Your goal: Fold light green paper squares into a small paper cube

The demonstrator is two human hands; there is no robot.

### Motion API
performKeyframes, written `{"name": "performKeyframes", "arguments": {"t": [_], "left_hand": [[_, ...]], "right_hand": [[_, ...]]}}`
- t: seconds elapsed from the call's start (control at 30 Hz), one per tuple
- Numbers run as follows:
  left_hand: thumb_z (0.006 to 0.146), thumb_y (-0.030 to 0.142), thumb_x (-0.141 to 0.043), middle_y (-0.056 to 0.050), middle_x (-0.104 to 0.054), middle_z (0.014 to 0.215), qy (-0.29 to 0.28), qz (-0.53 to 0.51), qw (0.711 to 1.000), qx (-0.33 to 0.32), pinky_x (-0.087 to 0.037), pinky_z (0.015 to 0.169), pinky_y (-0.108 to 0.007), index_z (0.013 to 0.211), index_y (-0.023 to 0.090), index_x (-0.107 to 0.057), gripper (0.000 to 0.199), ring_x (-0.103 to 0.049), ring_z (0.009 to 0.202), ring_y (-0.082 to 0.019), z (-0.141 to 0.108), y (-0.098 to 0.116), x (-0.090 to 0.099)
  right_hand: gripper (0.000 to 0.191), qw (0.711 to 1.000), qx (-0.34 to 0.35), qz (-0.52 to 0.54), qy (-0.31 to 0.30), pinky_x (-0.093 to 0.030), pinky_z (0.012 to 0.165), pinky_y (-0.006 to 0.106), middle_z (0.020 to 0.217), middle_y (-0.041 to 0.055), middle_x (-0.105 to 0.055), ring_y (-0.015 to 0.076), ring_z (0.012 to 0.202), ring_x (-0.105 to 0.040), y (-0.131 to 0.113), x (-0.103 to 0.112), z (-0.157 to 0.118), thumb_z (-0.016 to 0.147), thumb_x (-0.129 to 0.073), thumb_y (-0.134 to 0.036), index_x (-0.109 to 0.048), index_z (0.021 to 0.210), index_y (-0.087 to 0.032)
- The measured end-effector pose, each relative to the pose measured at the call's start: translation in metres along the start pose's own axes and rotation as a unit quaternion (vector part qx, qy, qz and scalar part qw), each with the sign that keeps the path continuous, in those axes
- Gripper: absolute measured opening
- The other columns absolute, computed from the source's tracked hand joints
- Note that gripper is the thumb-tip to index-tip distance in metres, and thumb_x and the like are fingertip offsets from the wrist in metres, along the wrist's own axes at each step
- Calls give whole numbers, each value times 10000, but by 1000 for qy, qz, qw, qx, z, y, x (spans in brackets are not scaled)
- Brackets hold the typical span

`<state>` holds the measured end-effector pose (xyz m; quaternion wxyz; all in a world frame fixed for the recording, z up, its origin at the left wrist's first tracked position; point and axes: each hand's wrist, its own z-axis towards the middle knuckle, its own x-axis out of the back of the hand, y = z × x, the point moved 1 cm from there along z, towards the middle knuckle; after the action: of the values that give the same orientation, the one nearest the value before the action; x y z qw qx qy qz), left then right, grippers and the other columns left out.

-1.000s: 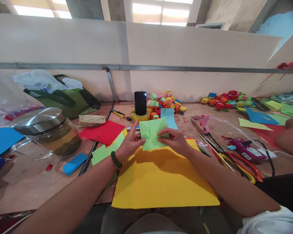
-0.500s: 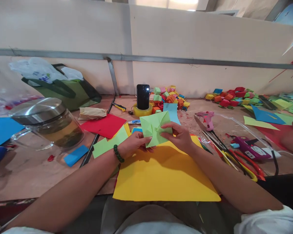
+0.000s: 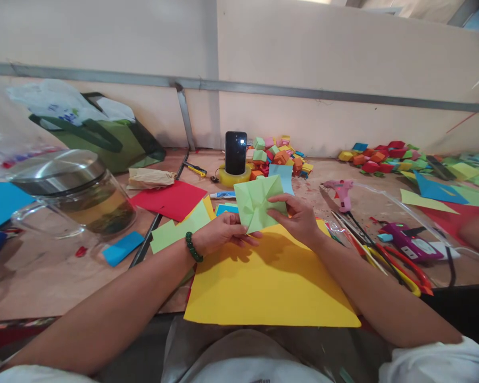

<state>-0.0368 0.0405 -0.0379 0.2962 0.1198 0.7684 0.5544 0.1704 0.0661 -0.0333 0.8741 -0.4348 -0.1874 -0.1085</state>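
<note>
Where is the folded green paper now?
In the head view, the folded green paper is near the centre, held by the left hand and right hand, above the yellow sheet.

A lidded glass mug (image 3: 69, 199), perhaps holding tea leaves (image 3: 110, 219), stands near a green bag (image 3: 130, 142).

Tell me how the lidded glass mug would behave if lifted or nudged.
The mug is probably fairly heavy, since liquid seems to fill its lower part. Being glass, it could crack if dropped. Its broad body suggests a nudge would slide rather than tip it.
</note>
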Motion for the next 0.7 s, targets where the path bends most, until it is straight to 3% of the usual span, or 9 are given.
{"name": "performKeyframes", "arguments": {"t": [0.13, 0.33, 0.53, 0.7], "left_hand": [[697, 404, -770, -168, -735, 980, 14, -11, 1000, 9, -525, 600, -245, 863, 119, -655, 349, -718, 815, -236, 0, -2, -1], [618, 408, -823, -157, -742, 951, 22, 33, 999, 1, -526, 634, -251, 774, 107, -697, 361, -716, 766, -213, 2, -4, 3], [650, 389, -803, -151, -750, 879, 5, 18, 1000, 22, -531, 663, -272, 764, 100, -705, 326, -712, 749, -214, 1, -2, 6], [611, 375, -805, -88, -747, 877, 75, 41, 995, -50, -499, 616, -234, 855, 140, -711, 351, -690, 767, -195, 4, -2, 2]], "right_hand": [[205, 1000, 6, 5, 3, -407, 530, 255, 792, 35, -640, 117, 572, -491, 0, -1, 0, 766, -660, -349, -658, 907, -199], [196, 1000, 8, 28, -1, -399, 505, 247, 739, 24, -631, 116, 561, -483, -1, -3, 1, 757, -680, -355, -664, 876, -201], [310, 994, -23, 108, 4, -451, 597, 258, 786, 25, -617, 143, 708, -541, 8, -5, 6, 696, -737, -437, -659, 873, -195], [367, 978, -71, 192, -45, -475, 587, 259, 760, 12, -599, 130, 666, -543, 8, -11, 2, 662, -756, -468, -647, 879, -194]]}}
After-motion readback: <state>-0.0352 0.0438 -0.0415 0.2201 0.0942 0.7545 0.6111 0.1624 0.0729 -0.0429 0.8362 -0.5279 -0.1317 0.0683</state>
